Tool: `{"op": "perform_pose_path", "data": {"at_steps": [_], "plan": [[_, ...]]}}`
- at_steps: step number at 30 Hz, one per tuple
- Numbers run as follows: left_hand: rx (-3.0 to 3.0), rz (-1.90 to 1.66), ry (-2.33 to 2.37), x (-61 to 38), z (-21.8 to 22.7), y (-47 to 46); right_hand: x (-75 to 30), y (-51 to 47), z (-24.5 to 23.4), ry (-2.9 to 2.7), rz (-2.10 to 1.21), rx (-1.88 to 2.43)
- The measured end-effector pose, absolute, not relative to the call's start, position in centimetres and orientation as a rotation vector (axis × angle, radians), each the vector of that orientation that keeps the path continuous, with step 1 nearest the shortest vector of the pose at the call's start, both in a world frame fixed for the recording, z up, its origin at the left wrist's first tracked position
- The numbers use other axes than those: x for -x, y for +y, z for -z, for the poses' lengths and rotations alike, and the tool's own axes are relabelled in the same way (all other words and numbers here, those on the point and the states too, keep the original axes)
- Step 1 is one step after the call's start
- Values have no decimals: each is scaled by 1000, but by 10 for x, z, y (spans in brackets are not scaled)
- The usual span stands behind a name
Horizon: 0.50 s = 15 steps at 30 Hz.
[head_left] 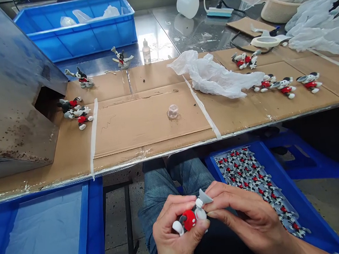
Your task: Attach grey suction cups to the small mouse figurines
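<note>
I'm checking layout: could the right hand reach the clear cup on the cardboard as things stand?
Probably yes: the right hand is busy at the figurine, but nothing seems to block its way over the cardboard to the clear cup.

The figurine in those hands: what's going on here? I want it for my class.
Someone holds a small figurine above their lap. The left hand grips its body; the right hand has its fingertips at the grey cone. More figurines sit on the cardboard-covered table, and a blue tray at the right, below the tabletop, holds many others.
</note>
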<state>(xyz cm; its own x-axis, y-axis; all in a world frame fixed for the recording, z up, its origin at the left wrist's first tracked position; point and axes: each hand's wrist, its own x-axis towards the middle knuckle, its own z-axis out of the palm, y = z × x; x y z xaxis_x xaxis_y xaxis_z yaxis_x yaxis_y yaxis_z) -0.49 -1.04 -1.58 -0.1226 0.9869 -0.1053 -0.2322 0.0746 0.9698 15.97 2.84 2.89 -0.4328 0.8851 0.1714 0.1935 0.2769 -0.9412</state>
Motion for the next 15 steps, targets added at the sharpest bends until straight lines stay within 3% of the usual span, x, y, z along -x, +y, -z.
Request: {"op": "perform_pose_path", "data": {"at_steps": [10, 15], "plan": [[-371, -1286, 1008, 0, 18, -1, -159, 39, -28, -1720, -1231, 1008], [-374, -1263, 1012, 0, 17, -1, -161, 35, -19, -1661, -1216, 951]]}}
